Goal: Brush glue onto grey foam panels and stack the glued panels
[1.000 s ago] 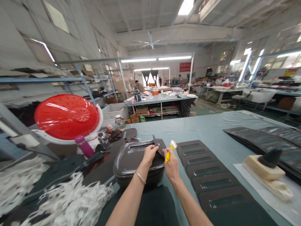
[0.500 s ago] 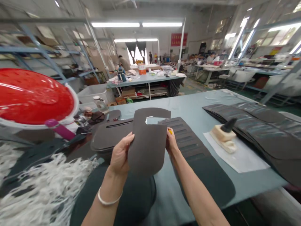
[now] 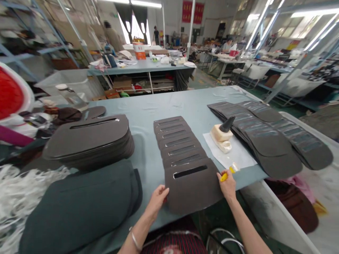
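A dark brown slotted leather piece lies at the near end of an overlapping row of like pieces on the grey-blue table. My left hand grips its left edge with curled fingers. My right hand touches its right edge while closed round a small yellow-handled tool. A thick stack of the same brown pieces sits to the left.
A cream bottle with a black cone tip rests on white paper. More dark pieces fan out at right. A dark green stack and white shreds lie near left. Other work tables and people stand behind.
The brown piece, held up in both hands half a second ago, now lies flat at the near end of the row. My view has tilted down and to the right.
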A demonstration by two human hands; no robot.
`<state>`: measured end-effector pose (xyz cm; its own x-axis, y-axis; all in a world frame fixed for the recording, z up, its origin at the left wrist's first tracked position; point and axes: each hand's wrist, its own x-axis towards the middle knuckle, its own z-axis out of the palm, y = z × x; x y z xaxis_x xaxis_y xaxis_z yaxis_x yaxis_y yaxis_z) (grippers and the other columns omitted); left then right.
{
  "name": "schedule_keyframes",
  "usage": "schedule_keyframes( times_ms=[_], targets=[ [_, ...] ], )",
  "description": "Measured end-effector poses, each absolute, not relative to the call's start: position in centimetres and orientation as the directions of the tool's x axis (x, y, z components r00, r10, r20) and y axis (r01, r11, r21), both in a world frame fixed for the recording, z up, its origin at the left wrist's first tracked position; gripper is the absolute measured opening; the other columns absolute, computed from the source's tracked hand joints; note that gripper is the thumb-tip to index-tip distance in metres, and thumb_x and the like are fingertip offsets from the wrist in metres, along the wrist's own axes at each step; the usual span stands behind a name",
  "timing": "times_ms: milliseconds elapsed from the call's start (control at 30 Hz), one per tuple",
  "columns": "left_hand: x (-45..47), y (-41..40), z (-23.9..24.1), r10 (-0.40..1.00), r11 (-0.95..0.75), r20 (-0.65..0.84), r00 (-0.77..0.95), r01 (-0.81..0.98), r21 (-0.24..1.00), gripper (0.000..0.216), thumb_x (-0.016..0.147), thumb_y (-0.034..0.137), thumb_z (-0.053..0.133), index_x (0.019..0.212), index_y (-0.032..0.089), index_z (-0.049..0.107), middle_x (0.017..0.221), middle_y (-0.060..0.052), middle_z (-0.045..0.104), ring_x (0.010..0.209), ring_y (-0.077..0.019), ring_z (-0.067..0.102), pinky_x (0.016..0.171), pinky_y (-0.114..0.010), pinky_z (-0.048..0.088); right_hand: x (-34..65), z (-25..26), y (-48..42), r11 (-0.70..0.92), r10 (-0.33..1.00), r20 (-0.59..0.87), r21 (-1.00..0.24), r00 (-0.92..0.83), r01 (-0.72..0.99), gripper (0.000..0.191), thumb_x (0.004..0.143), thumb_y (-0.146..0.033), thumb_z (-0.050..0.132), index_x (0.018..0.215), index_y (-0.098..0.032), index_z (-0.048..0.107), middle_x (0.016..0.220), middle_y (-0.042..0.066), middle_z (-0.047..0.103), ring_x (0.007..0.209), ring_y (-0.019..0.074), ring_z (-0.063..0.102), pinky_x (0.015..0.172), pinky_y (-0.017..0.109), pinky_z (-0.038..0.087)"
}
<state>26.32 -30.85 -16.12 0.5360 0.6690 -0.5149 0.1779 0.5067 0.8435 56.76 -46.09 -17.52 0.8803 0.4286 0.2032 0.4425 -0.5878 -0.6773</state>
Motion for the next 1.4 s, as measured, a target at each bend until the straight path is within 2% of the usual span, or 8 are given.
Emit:
schedule_keyframes(
  times_ms=[100,233,500,600,700,833,1067,1400],
  targets=[
    [27.9,-32.7,-18.9,0.755,0.435,-0.502,0.423,0.251,0.865,0.043,0.060,0.057,0.064,0.071,0.016,0.053,0.062,0.002,0.058,0.058,-0.0117,0.052,0.055,-0.022,0.039,57.5,-19.0,-47.7,-0.630,0.444,0.194,-0.627,0.875,0.458,0.035,0.076,-0.055,0.046,0.082,-0.021,0.048,0.072,0.001,0.053,0.061,0.0156,0.049,0.063,0.027,0.037],
    [28.9,-33.1,-20.0,0.856,0.322,-0.425,0.295,0.338,0.884,0.047,0.056,0.061,0.064,0.069,0.016,0.056,0.057,0.002,0.056,0.056,-0.0130,0.052,0.054,-0.023,0.039,58.5,-20.1,-47.6,-0.646,0.431,0.192,-0.616,0.882,0.450,0.036,0.077,-0.056,0.044,0.084,-0.021,0.050,0.072,0.002,0.055,0.061,0.0162,0.050,0.062,0.027,0.037],
    [29.4,-32.9,-21.6,0.908,0.231,-0.365,0.207,0.480,0.846,0.044,0.063,0.056,0.058,0.079,0.016,0.060,0.065,-0.004,0.063,0.062,-0.0189,0.059,0.058,-0.028,0.044,59.9,-22.0,-45.8,-0.659,0.475,0.177,-0.578,0.862,0.481,0.026,0.077,-0.044,0.048,0.086,-0.020,0.051,0.071,0.002,0.056,0.061,0.0164,0.050,0.062,0.026,0.034],
    [29.4,-33.1,-21.5,0.933,0.126,-0.293,0.209,0.572,0.811,0.041,0.070,0.050,0.054,0.095,0.017,0.057,0.065,-0.001,0.062,0.062,-0.0183,0.060,0.062,-0.029,0.044,60.2,-22.4,-45.5,-0.714,0.471,0.142,-0.518,0.870,0.471,0.025,0.078,-0.042,0.049,0.088,-0.019,0.052,0.068,0.001,0.055,0.059,0.0157,0.048,0.060,0.025,0.031],
    [29.3,-33.3,-21.1,0.939,-0.018,-0.196,0.283,0.608,0.794,0.043,0.077,0.046,0.047,0.112,0.020,0.050,0.068,0.001,0.060,0.063,-0.0169,0.059,0.064,-0.029,0.044,60.4,-22.4,-45.3,-0.754,0.468,0.109,-0.468,0.877,0.460,0.024,0.079,-0.040,0.050,0.090,-0.019,0.054,0.067,0.000,0.054,0.057,0.0145,0.046,0.059,0.024,0.028],
    [29.0,-33.4,-20.7,0.917,-0.144,-0.131,0.378,0.616,0.774,0.043,0.081,0.044,0.042,0.119,0.024,0.050,0.078,-0.001,0.061,0.071,-0.0164,0.059,0.070,-0.029,0.044,60.6,-22.2,-45.2,-0.768,0.475,0.059,-0.459,0.878,0.447,0.024,0.081,-0.039,0.049,0.093,-0.019,0.054,0.068,0.001,0.054,0.057,0.0139,0.045,0.058,0.023,0.027],
    [28.9,-33.4,-20.1,0.916,-0.117,-0.155,0.370,0.616,0.779,0.038,0.081,0.038,0.045,0.114,0.024,0.057,0.079,-0.002,0.062,0.070,-0.0159,0.058,0.070,-0.028,0.043,60.6,-22.0,-45.0,-0.805,0.479,-0.010,-0.404,0.878,0.435,0.028,0.083,-0.044,0.046,0.097,-0.021,0.053,0.067,0.000,0.054,0.056,0.0148,0.046,0.055,0.024,0.028],
    [29.1,-33.4,-20.5,0.936,-0.062,-0.181,0.301,0.649,0.758,0.033,0.080,0.030,0.047,0.111,0.024,0.058,0.074,0.000,0.061,0.066,-0.0128,0.056,0.066,-0.023,0.040,60.3,-22.2,-44.7,-0.850,0.471,-0.007,-0.268,0.882,0.453,0.031,0.083,-0.049,0.047,0.100,-0.023,0.051,0.065,0.000,0.054,0.057,0.0181,0.050,0.055,0.026,0.029]
  ],
)
